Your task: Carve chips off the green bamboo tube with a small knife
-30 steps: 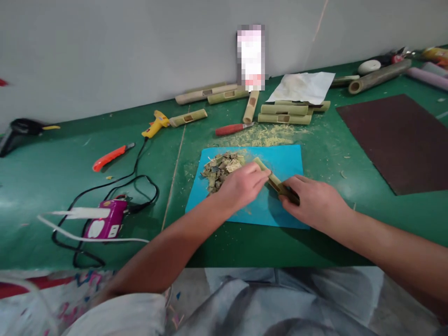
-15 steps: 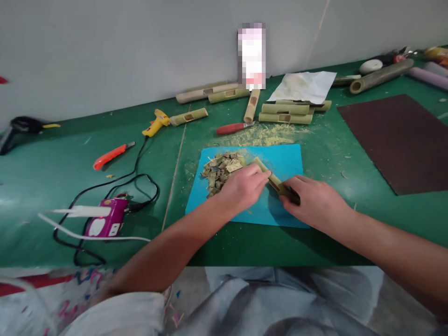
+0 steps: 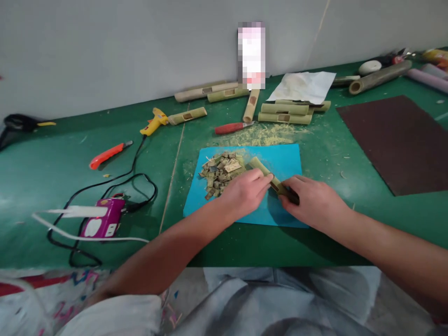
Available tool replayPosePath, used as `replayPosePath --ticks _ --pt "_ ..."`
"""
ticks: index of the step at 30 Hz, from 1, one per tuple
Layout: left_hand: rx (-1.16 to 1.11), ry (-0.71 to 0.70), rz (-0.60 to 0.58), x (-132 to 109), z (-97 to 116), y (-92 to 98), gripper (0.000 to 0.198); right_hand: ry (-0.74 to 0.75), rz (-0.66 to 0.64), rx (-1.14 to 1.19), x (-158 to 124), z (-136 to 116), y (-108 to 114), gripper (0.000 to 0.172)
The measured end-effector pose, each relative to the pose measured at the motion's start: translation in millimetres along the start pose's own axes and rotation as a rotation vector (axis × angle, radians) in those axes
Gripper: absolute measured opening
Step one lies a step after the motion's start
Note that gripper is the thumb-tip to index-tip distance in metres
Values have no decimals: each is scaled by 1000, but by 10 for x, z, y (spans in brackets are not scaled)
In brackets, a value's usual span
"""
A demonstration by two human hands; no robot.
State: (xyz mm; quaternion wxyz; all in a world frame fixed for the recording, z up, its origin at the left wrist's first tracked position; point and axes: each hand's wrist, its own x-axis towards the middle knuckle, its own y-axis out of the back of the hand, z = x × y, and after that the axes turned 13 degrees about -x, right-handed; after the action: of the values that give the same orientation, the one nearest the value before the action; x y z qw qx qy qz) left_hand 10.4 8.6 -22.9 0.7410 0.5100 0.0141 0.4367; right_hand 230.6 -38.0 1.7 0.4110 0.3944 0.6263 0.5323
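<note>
Over a blue sheet, a green bamboo tube with a cut-out slot in its side slants from upper left to lower right. My right hand is closed round its lower end, hiding part of it. At the slot, my left hand has its fingers pinched together; a small dark edge shows at the fingertips, too small to name. Beside my left hand, on the sheet, lies a pile of bamboo chips.
A red-handled carving tool and several slotted bamboo tubes lie behind the sheet. To the left are an orange utility knife, a yellow glue gun and a purple power strip with cords. A dark brown board lies right.
My left hand has shifted slightly right and down along the tube, showing more of its upper end and of the chips. My right hand keeps its grip.
</note>
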Motion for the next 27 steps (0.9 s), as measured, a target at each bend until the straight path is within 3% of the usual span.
replayPosePath --ticks 4,9,13,17,22,27 --pt "93 4 95 -4 -17 12 30 -9 5 -9 -4 -4 6 21" --pt "60 -8 -3 -7 3 -2 31 6 -11 -21 -18 -2 11 21" --pt "115 38 96 4 -19 13 32 10 13 -22 -15 -6 14 23" --pt "26 25 2 -5 20 -10 33 20 19 -24 -17 -2 11 21" --pt "114 74 48 13 -35 31 30 4 31 -23 -24 6 8 23" --pt "44 61 -13 -5 -44 58 29 2 5 -21 -23 4 14 23"
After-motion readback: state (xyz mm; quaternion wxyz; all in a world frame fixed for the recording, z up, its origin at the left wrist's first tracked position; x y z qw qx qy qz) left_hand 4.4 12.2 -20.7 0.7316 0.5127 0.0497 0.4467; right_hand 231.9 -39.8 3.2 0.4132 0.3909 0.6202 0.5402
